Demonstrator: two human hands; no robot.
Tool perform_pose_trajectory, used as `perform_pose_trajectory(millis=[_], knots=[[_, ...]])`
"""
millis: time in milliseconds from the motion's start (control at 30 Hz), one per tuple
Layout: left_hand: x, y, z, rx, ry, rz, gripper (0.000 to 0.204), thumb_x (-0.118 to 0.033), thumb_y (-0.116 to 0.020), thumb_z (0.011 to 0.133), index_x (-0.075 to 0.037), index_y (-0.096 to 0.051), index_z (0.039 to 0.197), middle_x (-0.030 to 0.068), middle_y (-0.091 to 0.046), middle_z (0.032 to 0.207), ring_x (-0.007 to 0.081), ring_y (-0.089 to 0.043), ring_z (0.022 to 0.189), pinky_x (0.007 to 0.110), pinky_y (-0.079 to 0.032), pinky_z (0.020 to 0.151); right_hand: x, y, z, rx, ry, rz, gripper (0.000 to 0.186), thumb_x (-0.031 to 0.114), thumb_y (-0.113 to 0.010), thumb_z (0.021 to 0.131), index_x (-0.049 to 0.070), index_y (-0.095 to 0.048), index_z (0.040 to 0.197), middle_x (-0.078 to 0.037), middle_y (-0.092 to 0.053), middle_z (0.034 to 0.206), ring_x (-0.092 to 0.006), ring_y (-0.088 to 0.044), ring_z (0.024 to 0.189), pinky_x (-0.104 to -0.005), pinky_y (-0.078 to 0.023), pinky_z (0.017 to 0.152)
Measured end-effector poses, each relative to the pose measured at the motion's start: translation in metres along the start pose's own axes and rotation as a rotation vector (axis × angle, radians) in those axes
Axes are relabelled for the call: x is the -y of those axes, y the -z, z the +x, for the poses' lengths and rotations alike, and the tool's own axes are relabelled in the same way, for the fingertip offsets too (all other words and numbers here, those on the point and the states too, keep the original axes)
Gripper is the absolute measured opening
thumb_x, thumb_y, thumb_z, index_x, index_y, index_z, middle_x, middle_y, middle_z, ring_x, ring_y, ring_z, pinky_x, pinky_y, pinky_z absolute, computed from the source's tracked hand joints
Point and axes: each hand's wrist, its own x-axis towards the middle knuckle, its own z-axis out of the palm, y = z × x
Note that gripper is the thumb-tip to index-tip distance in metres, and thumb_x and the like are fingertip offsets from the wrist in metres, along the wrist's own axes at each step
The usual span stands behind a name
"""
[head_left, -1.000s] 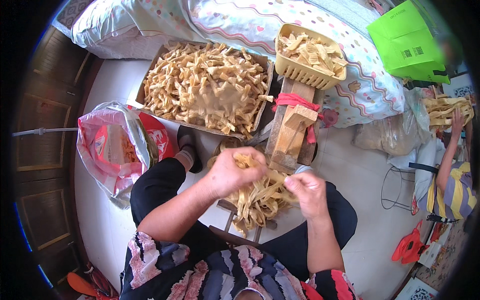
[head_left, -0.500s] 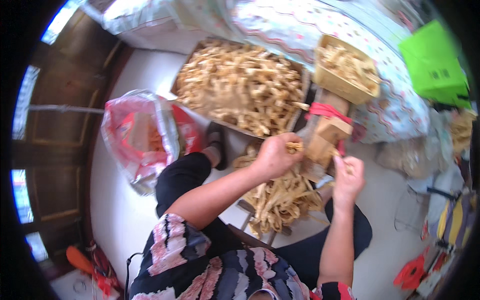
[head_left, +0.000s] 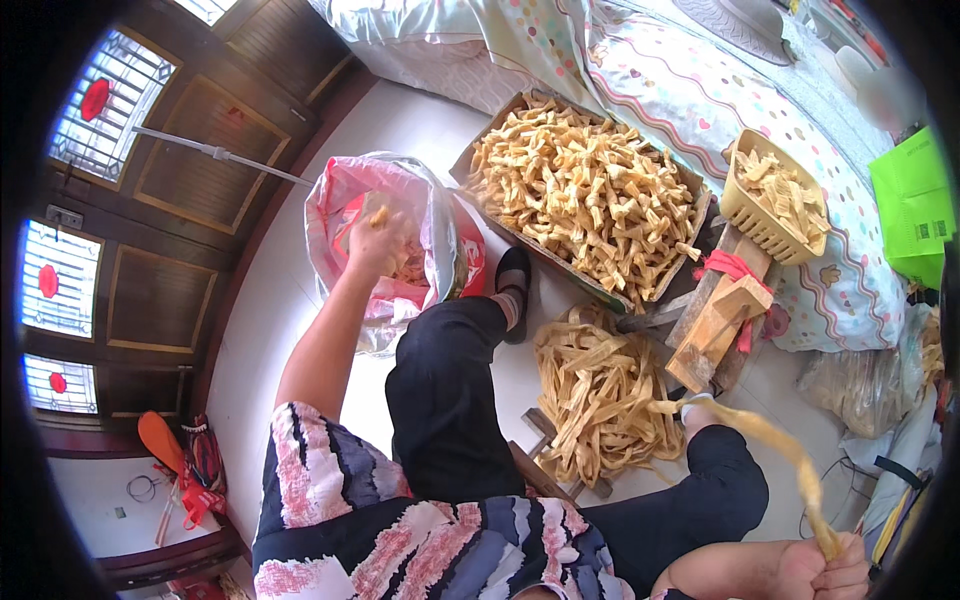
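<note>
Firmly, the right grip (head_left: 825, 570) was closed around one end of a long yellowish strip (head_left: 800, 465), fingers curled into a fist, probably so that it would not slip. From that fist the strip arched leftward past the right knee (head_left: 735, 480) to the edge of a heap of similar strips (head_left: 600, 410); whether its far end lay loose there, I could not tell. The left grip (head_left: 380, 242) was over the open mouth of a pink-and-white bag (head_left: 328, 205), with a small yellowish bit (head_left: 380, 215) at its fingers (blur hid whether they pinched it or stood apart). The bag stood on the floor (head_left: 265, 300) beside the left leg (head_left: 450, 410), seemingly for that arm's easy reach. Beyond the heap, a carton (head_left: 690, 180) was piled with short, knotted pieces (head_left: 580, 190). To its right, a narrow wooden surface (head_left: 748, 248) bore a pale block (head_left: 740, 297), with red cloth (head_left: 737, 265) tied around, perhaps to keep the block from shifting. A yellow basket (head_left: 775, 240) of flat pieces (head_left: 785, 200) stood at the surface's far end, by the bed (head_left: 680, 80), likely to stay handy.
</note>
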Motion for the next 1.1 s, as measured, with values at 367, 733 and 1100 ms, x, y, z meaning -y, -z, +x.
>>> perform_pose_trajectory(millis=[367, 733, 1100], knots=[[-0.057, -0.102, -0.053, 0.435, -0.566, 0.019, 0.029, -0.001, -0.052, 0.081, 0.002, -0.063, 0.107, 0.0079, -0.066, 0.1, 0.0141, -0.061, 0.091, 0.028, -0.048, 0.084, -0.07, -0.042, -0.114, 0.734, -0.878, -0.284, 0.022, 0.006, -0.079, 0.07, 0.007, -0.057, 0.075, -0.004, -0.058, 0.058, -0.0135, -0.056, 0.048, -0.0259, -0.041, 0.046], [-0.071, -0.24, -0.232, 1.895, 0.033, 0.012, 0.024, -0.018, -0.053, 0.092, -0.004, -0.064, 0.107, -0.0033, -0.059, 0.071, 0.005, -0.048, 0.057, 0.021, -0.038, 0.049, -0.09, -0.011, -0.121, 0.763, -0.691, -0.162, 0.017, 0.01, -0.072, 0.076, 0.005, -0.056, 0.072, -0.005, -0.06, 0.06, -0.0191, -0.058, 0.05, -0.0274, -0.043, 0.046], [-0.101, -0.196, -0.214, 1.106, -1.587, 0.131, 0.025, -0.016, -0.069, 0.067, -0.007, -0.059, 0.088, 0.0069, -0.052, 0.069, 0.0265, -0.056, 0.058, 0.036, -0.045, 0.05, -0.077, -0.014, -0.146, 0.006, -2.085, 0.641, 0.025, 0.022, -0.062, 0.088, -0.002, -0.06, 0.095, -0.004, -0.06, 0.071, -0.0066, -0.052, 0.052, -0.0192, -0.037, 0.042]])
